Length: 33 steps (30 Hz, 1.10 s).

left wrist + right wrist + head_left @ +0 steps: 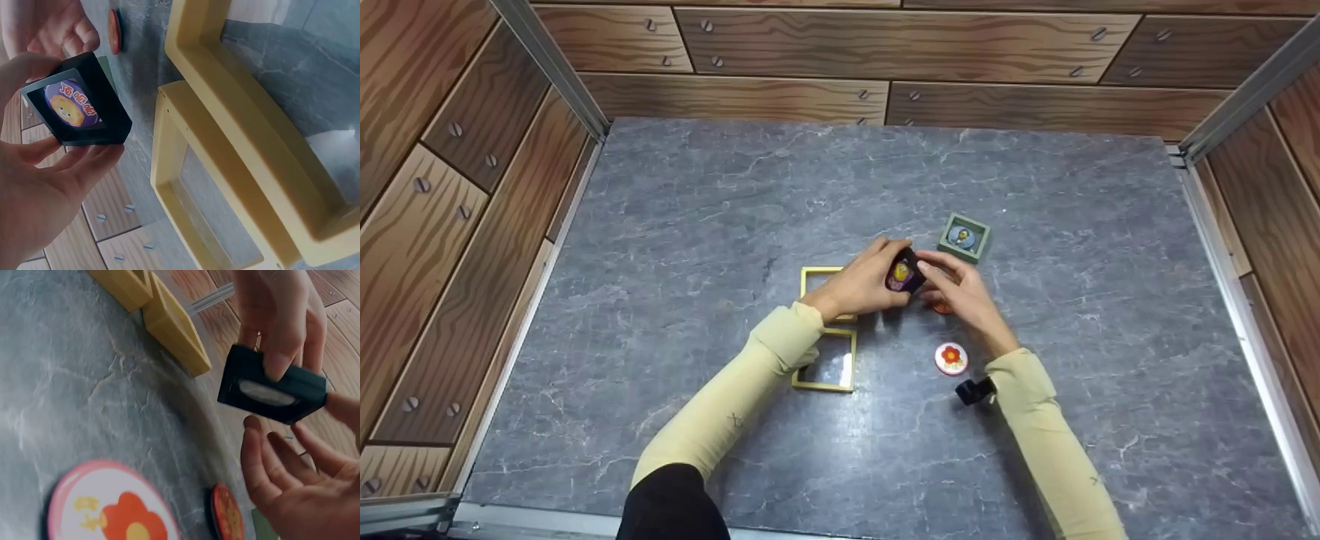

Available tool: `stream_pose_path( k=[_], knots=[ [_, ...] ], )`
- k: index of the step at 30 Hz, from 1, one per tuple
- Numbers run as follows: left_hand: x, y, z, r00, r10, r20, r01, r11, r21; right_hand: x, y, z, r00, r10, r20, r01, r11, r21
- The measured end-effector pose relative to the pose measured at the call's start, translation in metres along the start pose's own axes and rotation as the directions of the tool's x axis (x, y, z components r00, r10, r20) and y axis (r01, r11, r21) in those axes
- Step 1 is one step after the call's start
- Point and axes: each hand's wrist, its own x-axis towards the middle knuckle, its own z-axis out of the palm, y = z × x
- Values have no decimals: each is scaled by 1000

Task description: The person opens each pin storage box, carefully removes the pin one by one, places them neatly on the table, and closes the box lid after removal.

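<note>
My left hand grips a small black square frame above the table, thumb on one side and fingers on the opposite side. Inside the frame sits a round purple badge with a yellow cartoon face and white and pink lettering. From the other side, my right hand pinches a corner of the frame between thumb and fingertip; its other fingers are loosely bent. Under the right hand lies a red-orange round badge, mostly hidden in the head view. Nearer me is a white badge with a red flower.
Two yellow square frames, a near one and a far one, lie by the left forearm, partly covered. A green square frame holding a round portrait badge lies beyond the right hand. Wood-patterned walls border the grey marbled table.
</note>
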Motion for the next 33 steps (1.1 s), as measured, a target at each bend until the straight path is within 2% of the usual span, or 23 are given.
stream_pose_path(
  k=[9, 15, 20, 25, 29, 33],
  knots=[
    [-3, 2, -7, 998, -25, 53, 30, 995, -96, 0, 9, -5, 987, -89, 131, 78, 994, 81],
    [-8, 1, -10, 999, -7, 50, 13, 993, -119, -3, 9, -1, 983, -71, 170, 37, 980, 198],
    [-14, 4, -10, 995, 83, 61, -79, 995, -60, -4, 9, 4, 989, -45, 142, -10, 933, 361],
    [-18, 7, -9, 972, 222, 79, -224, 975, 7, -6, 10, 6, 989, -27, 147, -43, 890, 455],
    [-19, 9, -9, 953, 298, 46, -300, 953, 34, -9, 9, 5, 976, -41, 215, -71, 868, 491],
    [-18, 10, -9, 942, 335, 2, -335, 942, 3, -12, 7, 2, 945, -79, 319, -102, 851, 515]
  ],
)
